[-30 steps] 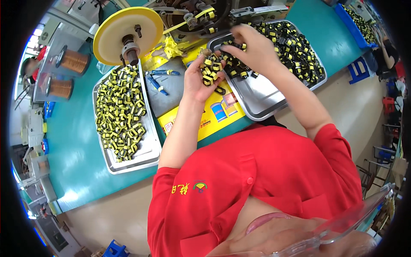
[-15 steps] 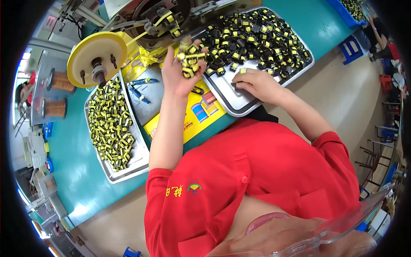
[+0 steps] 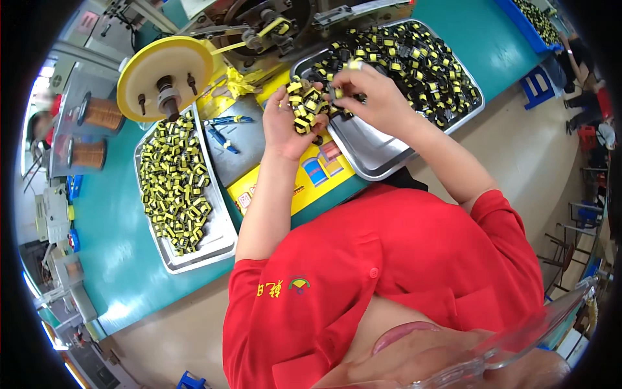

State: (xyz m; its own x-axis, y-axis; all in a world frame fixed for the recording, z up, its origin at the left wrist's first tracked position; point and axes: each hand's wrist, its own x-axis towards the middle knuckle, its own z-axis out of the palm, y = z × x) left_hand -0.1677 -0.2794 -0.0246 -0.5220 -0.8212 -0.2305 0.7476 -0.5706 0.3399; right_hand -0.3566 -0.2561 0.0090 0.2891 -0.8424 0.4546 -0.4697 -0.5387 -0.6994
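Several small black transformers wrapped in yellow tape (image 3: 306, 107) are heaped in my left hand (image 3: 285, 126), its fingers curled around the pile over the front left rim of the right tray. Close against that pile, my right hand (image 3: 379, 100) pinches one small transformer (image 3: 337, 94) between thumb and fingers; the fingers partly hide it. A yellow band circles one of my right fingers. Beneath my hands lies the right metal tray (image 3: 369, 152), its far part filled with a mound of the same black and yellow transformers (image 3: 414, 61).
On the left, another metal tray (image 3: 220, 240) holds many yellow-taped transformers. A yellow tape reel (image 3: 139, 81) and a winding machine (image 3: 265, 29) stand behind. Blue-handled pliers (image 3: 223, 139) lie on a metal plate beside a yellow printed sheet (image 3: 259, 185). Copper wire spools (image 3: 87, 155) stand far left.
My right hand has risen from the bare near part of the right tray to the pile in my left hand. The left hand has shifted slightly right and down; the whole view has shifted too.
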